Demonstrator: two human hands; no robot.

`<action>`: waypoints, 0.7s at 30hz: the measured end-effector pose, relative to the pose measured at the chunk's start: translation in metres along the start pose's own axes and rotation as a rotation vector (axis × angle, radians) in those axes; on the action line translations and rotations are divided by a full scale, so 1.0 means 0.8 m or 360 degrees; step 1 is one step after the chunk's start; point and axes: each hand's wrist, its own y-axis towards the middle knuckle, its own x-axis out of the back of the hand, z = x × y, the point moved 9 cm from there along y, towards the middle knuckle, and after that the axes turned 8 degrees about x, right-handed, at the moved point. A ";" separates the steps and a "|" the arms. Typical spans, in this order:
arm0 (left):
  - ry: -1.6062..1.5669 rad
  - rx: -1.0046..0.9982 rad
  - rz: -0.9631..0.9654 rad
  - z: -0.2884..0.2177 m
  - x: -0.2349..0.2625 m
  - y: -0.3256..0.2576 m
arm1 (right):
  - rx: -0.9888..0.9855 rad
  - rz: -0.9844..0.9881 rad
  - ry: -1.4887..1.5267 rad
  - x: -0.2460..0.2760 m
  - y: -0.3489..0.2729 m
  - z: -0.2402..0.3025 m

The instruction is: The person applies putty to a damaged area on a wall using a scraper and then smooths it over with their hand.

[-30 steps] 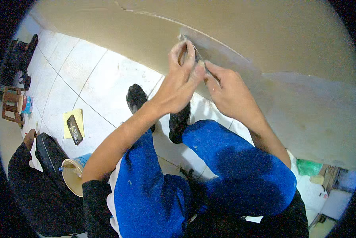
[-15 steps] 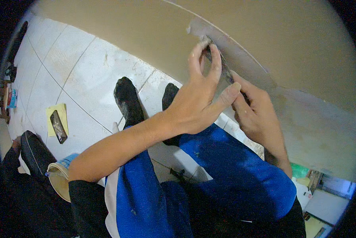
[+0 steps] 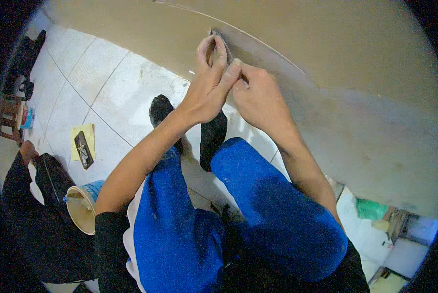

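Head view: right hand [image 3: 259,100] clasps tool [image 3: 228,50], left hand [image 3: 208,90] touching it.

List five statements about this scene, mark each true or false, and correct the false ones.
1. Both the left hand and the right hand are at the thin flat tool by the wall. True.
2. The phone rests inside the bucket. False: the phone lies on yellow paper on the floor.
3. The bucket stands to the person's right. False: it is on the left, beside the left forearm.
4. The trousers are mostly blue. True.
5. The socks are white. False: they are black.
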 end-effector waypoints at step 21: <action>0.0065 -0.0071 0.0081 -0.018 -0.007 -0.007 | 0.0033 -0.0158 0.0087 0.011 -0.021 -0.003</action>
